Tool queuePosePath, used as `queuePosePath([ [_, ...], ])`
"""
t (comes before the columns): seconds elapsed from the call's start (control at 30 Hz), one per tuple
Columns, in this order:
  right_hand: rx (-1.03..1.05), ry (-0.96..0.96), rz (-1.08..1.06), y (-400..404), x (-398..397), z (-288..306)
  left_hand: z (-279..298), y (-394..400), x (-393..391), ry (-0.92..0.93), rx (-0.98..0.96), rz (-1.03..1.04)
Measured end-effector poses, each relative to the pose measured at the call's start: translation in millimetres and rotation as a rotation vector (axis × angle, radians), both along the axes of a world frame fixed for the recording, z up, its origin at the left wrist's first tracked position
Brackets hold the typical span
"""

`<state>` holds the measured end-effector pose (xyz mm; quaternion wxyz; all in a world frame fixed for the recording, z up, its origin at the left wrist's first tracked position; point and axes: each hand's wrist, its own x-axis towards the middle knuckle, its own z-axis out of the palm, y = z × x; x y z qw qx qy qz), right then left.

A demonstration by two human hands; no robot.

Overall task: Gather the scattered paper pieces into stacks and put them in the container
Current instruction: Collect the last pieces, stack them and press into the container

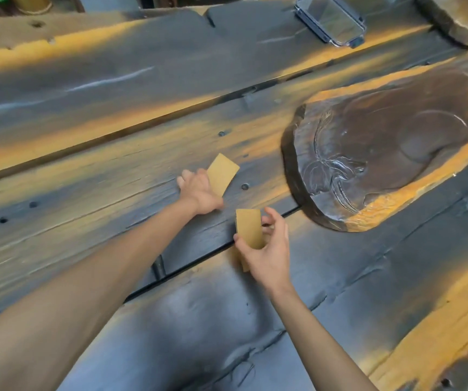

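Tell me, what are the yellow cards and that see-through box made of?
The paper pieces look like thin matte tan paper or card; one tilts stiffly in the left hand. The container seems clear glossy plastic: light glints off it and the table shows through.

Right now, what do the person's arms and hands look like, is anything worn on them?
Both forearms are bare as far as the view shows: no sleeves visible. The left hand and the right hand wear no gloves, and I see no rings, watch or wristband. No markings are visible.
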<state>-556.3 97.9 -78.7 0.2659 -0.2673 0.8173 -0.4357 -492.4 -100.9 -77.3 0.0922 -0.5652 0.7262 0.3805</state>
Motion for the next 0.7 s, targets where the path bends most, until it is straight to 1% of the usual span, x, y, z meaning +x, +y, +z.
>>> queuePosePath([
  [0.03,-0.03,-0.045,-0.035,-5,4,3,1,13,13,0.113,0.054,0.026],
  [0.1,-0.082,-0.143,-0.061,-17,16,11,10,45,44,0.411,0.22,0.167],
  [0.13,-0.1,-0.196,-0.047,-22,23,14,15,62,60,0.545,0.291,0.239],
  [0.17,-0.108,-0.241,-0.014,-26,32,18,18,78,75,0.639,0.338,0.302],
  [0.3,-0.04,-0.325,0.197,-25,72,29,35,122,131,0.801,0.421,0.462],
  [0.37,-0.028,-0.337,0.278,-18,88,32,46,136,157,0.914,0.493,0.511],
  [0.43,-0.007,-0.296,0.393,-10,109,44,61,148,188,1.043,0.596,0.617],
  [0.47,0.016,-0.251,0.461,-6,119,50,67,152,200,1.069,0.623,0.678],
  [0.57,0.065,-0.127,0.634,4,155,66,79,158,225,1.058,0.617,0.917],
  [0.63,0.059,-0.09,0.689,11,180,78,90,162,240,1.099,0.628,1.078],
  [0.7,0.035,-0.065,0.694,17,205,96,103,168,262,1.168,0.648,1.183],
])
